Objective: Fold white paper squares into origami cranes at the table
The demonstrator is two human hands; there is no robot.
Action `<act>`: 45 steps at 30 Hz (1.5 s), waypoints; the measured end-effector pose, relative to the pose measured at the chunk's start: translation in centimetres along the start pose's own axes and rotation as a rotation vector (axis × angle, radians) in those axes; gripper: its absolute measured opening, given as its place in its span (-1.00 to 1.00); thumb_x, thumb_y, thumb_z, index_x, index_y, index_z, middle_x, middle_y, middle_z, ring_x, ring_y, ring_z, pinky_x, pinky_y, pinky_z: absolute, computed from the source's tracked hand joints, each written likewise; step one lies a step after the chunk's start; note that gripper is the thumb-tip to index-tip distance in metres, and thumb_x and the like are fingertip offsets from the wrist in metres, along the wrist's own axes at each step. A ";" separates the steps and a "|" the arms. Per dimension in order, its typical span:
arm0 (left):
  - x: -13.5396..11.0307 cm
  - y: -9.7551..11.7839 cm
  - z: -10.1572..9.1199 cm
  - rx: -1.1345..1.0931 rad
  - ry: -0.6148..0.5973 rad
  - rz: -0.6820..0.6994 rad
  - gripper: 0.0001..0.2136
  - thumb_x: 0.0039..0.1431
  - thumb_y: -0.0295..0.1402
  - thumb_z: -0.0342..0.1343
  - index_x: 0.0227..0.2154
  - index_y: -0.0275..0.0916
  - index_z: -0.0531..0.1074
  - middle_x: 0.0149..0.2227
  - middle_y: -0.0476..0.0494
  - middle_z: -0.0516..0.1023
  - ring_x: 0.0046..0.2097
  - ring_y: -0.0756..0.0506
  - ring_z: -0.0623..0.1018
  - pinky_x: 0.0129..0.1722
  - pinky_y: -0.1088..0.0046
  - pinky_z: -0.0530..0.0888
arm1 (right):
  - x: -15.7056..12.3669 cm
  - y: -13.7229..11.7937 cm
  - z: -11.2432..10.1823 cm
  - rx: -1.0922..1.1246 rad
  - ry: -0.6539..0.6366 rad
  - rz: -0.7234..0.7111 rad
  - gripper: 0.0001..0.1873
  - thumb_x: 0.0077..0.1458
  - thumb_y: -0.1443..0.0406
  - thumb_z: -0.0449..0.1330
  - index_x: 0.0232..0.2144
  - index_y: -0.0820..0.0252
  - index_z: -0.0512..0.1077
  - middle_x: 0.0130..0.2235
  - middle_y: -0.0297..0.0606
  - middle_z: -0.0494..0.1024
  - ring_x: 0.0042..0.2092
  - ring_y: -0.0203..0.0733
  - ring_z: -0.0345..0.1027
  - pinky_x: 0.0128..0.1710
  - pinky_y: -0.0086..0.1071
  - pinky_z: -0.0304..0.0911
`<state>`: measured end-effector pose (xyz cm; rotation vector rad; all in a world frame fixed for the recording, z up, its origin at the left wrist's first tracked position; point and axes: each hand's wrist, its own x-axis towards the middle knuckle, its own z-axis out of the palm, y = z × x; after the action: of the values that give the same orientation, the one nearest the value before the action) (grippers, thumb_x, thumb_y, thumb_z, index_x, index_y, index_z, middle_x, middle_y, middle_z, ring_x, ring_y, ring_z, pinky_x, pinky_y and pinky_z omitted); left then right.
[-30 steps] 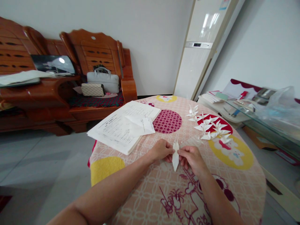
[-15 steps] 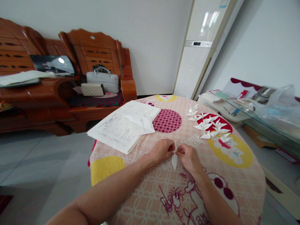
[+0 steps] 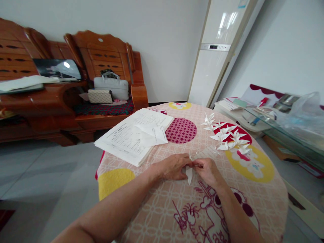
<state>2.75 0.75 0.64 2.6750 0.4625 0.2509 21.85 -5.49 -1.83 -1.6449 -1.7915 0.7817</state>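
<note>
Between my hands is a narrow piece of folded white paper (image 3: 189, 175), its pointed lower end toward me and a thin tip showing above my fingers. My left hand (image 3: 176, 166) grips it from the left, thumb and fingers closed on its edge. From the right, my right hand (image 3: 205, 169) pinches the same paper near its middle, and the fingertips of both hands almost meet. Several white paper cranes (image 3: 227, 136) stand grouped to the right, beyond my right hand. A stack of printed sheets (image 3: 126, 135) lies to the left, with a loose folded sheet (image 3: 153, 134) on top.
The round table wears a patterned pink cloth (image 3: 157, 209). On the right is a glass-shelved stand (image 3: 278, 130) with a plastic bag (image 3: 307, 111). Wooden chairs (image 3: 106, 57) holding bags are at the far left, and a tall white air conditioner (image 3: 211, 64) stands behind.
My left hand has come lower and flatter over the folded paper, its fingers now covering more of the left edge. My right hand has shifted slightly down and right, still pinching.
</note>
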 end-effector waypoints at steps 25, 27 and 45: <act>-0.1 1.1 0.2 0.143 -0.032 0.033 -0.66 0.01 -0.35 0.20 -0.12 -0.28 0.38 -0.10 -0.21 0.46 -0.09 -0.16 0.49 -0.11 0.37 0.43 | 0.3 0.7 0.1 0.001 0.007 0.004 -0.69 -0.12 0.41 0.05 -0.45 0.24 0.60 -0.47 -0.25 0.61 -0.42 -0.17 0.44 -0.44 -0.43 0.20; 0.0 1.4 0.7 0.188 -0.039 0.014 -0.67 0.01 -0.39 0.18 -0.11 -0.29 0.38 -0.09 -0.23 0.45 -0.08 -0.18 0.48 -0.11 0.35 0.44 | 0.3 0.7 0.1 -0.019 0.014 -0.006 -0.70 -0.13 0.41 0.04 -0.47 0.24 0.60 -0.48 -0.25 0.61 -0.42 -0.17 0.44 -0.44 -0.43 0.20; 0.1 1.2 0.5 0.187 -0.009 -0.066 -0.90 0.11 -0.43 0.08 -0.30 -0.27 0.41 -0.23 -0.17 0.48 -0.22 -0.11 0.51 -0.25 0.44 0.41 | 0.1 -0.1 -0.2 0.002 0.009 0.002 -0.68 -0.06 0.40 0.09 -0.34 0.25 0.63 -0.41 -0.19 0.65 -0.40 -0.14 0.49 -0.43 -0.41 0.27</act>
<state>3.32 -0.44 0.77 2.8340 0.5968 0.1836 21.94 -5.41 -1.58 -1.6470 -1.7823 0.7752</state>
